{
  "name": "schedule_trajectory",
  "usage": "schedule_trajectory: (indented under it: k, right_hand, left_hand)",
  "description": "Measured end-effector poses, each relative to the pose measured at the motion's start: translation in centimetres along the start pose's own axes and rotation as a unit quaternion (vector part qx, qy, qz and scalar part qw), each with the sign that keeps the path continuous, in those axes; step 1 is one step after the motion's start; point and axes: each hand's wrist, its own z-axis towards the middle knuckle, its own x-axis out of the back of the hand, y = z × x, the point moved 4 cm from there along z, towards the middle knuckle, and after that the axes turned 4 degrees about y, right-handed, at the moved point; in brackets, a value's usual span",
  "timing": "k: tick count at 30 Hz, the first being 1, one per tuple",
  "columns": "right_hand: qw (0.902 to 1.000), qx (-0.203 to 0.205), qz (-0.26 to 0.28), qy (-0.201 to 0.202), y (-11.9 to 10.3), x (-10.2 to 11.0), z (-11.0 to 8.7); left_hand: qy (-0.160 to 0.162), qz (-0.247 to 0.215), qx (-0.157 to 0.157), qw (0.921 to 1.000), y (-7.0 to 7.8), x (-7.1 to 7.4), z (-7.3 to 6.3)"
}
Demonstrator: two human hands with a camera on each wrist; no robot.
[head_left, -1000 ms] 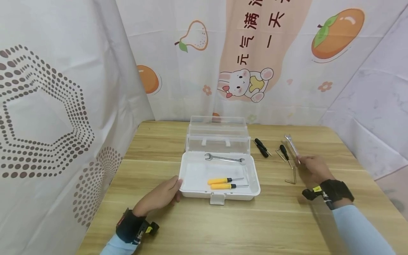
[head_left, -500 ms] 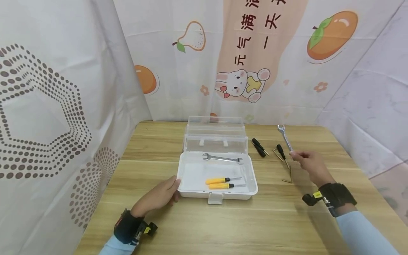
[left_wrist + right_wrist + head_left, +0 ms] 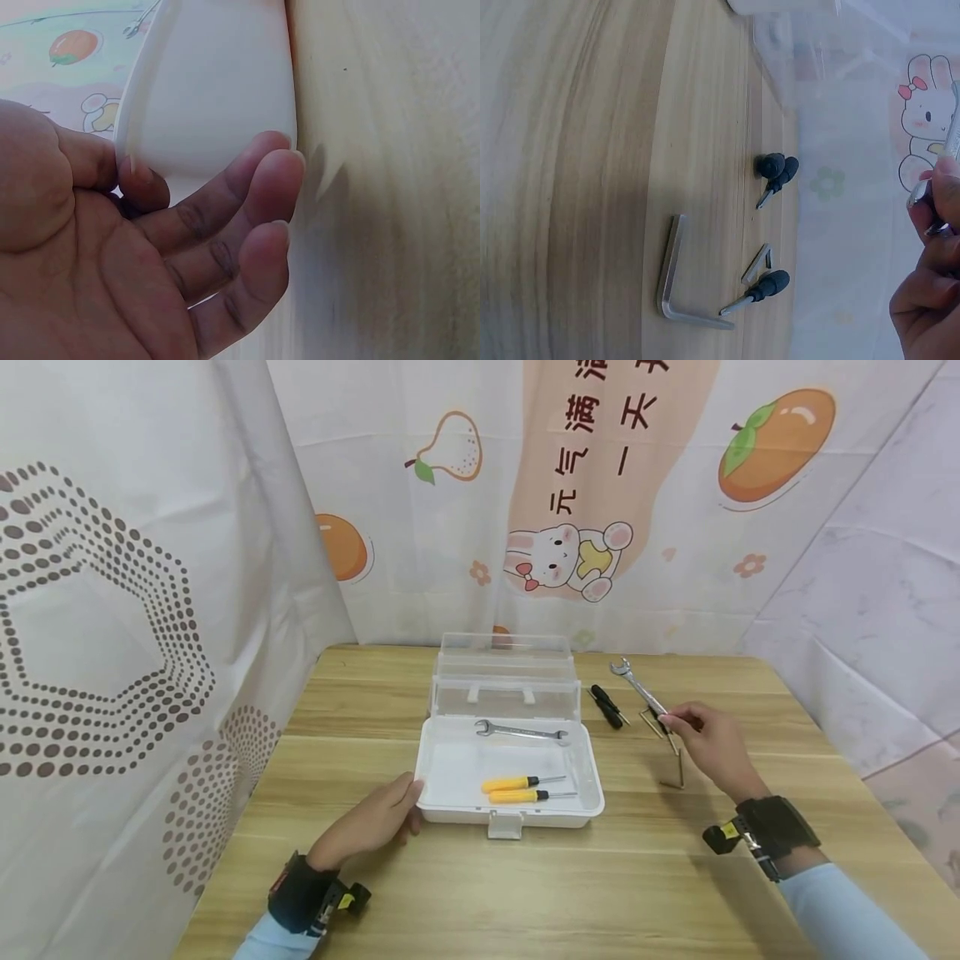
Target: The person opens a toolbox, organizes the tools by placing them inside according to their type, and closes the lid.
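My left hand [image 3: 371, 825] pinches the left front rim of a white plastic toolbox [image 3: 453, 764]. In the left wrist view the thumb and forefinger close on the box's rim [image 3: 131, 112], and the other fingers bend beside its outer wall. Off the table at the right, my right hand [image 3: 712, 752] grips one end of a silver open-end wrench [image 3: 637, 687], its free jaw pointing away to the upper left. Another wrench [image 3: 521, 732] lies along the back of the tray. Two yellow-handled screwdrivers [image 3: 516, 796] lie at its front.
The clear lid [image 3: 506, 668] stands tilted back behind the tray. Black-handled screwdrivers [image 3: 606, 707] lie right of the box. An L-shaped hex key [image 3: 667, 281] lies nearer the right hand, with a smaller one [image 3: 757, 262] by a black screwdriver [image 3: 769, 285]. A curtain hangs behind the table.
My right hand has raised the wrench from the tabletop and carried it leftward, over the loose hex keys and screwdriver. My left hand stays at the toolbox rim.
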Motion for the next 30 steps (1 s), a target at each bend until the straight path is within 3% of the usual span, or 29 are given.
schedule_trajectory:
  k: [12, 19, 25, 30]
  right_hand:
    - [0.9996, 0.007, 0.026, -0.003, -0.7, -0.5, -0.2]
    - [0.9974, 0.046, 0.054, -0.006, -2.4, -1.0, -0.2]
    - [0.9948, 0.091, 0.046, 0.003, -3.4, -1.9, -0.5]
    - [0.9943, 0.093, 0.053, 0.004, -3.7, -2.5, -0.3]
  left_hand:
    - [-0.005, 0.008, 0.0, 1.0, 0.2, 0.1, 0.1]
    - [-0.003, 0.01, -0.002, 0.9999, 0.0, 0.1, 0.1]
    - [-0.003, 0.015, -0.009, 0.9998, -0.1, 0.0, 0.0]
    - [0.001, 0.008, -0.011, 0.9999, 0.0, 0.0, 0.0]
